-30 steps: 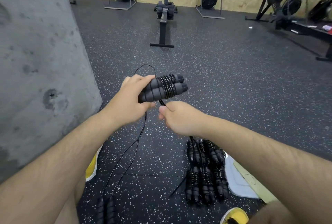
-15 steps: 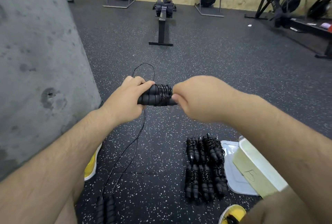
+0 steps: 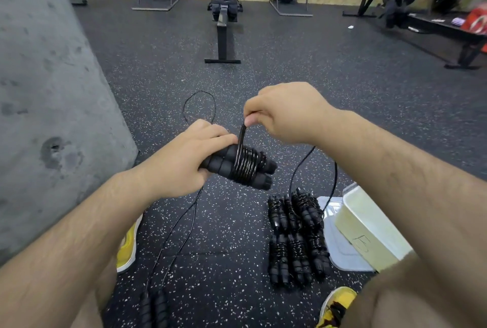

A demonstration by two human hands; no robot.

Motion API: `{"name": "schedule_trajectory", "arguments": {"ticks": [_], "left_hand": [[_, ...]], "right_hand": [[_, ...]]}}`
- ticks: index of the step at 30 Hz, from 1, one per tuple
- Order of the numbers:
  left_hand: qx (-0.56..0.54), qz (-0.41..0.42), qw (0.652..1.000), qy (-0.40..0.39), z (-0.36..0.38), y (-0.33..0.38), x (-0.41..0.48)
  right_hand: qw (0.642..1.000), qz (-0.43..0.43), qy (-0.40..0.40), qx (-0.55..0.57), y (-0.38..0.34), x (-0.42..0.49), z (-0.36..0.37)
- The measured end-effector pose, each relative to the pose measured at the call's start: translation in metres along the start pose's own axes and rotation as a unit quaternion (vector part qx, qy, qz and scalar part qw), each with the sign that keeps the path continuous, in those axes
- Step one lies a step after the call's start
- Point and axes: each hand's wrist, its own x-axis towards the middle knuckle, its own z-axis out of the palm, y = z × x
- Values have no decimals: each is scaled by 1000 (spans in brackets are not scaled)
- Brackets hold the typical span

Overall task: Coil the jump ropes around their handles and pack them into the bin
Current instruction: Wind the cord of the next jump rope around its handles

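Black cord (image 3: 241,134), seemingly pinched in right grip (image 3: 287,114); left grip (image 3: 184,159) clasps handles (image 3: 220,167).

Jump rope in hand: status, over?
Left grip holds paired handles. Right grip pinches rope above the coil. Coiled bundles lie near bin; no obstruction seen.

Hands: 2, left hand (image 3: 181,167) and right hand (image 3: 284,114). Part-coiled jump rope (image 3: 245,167): 1. Coiled rope bundles (image 3: 297,235) on floor: 6 by my count, two rows of three. Uncoiled jump rope (image 3: 154,309): 1. Bin (image 3: 369,225): 1. Lid (image 3: 340,256): 1. Yellow shoes (image 3: 129,246): 2.
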Motion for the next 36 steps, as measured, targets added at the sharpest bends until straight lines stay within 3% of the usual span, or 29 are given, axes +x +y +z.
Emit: {"name": "schedule_trajectory", "arguments": {"ticks": [3, 7, 9, 11, 13, 15, 17, 20, 24, 26, 32, 36], "left_hand": [[-45, 10, 999, 18, -5, 8, -2], [-130, -37, 989, 63, -13, 16, -8], [-181, -60, 979, 77, -13, 21, -9], [-244, -74, 963, 89, -12, 23, -8], [-278, -86, 951, 105, -11, 21, -8], [-205, -83, 967, 129, -11, 16, -9], [-143, -88, 976, 141, -11, 9, -8], [-120, -104, 976, 146, -8, -1, -9], [-105, -127, 972, 165, -5, -10, -9], [-77, -150, 971, 171, -5, -17, -8], [5, -218, 965, 148, -7, -51, -12], [8, -235, 965, 116, -5, -55, -15]], "right_hand": [[999, -1, -8, 38, 3, 0, 3], [987, 23, -22, 161, 8, -2, 8], [944, 54, -45, 321, 3, -4, 14], [863, 94, -102, 485, -3, -13, 19], [864, 122, -179, 454, -12, -20, 31], [866, 143, -189, 439, -32, -22, 44], [840, 175, -177, 481, -55, -18, 55], [791, 229, -155, 546, -69, -12, 62], [755, 219, -148, 600, -75, -9, 59], [773, 211, -168, 574, -82, -8, 60], [895, 139, -222, 360, -98, -17, 42], [961, 64, -175, 205, -92, -23, 10]]}}
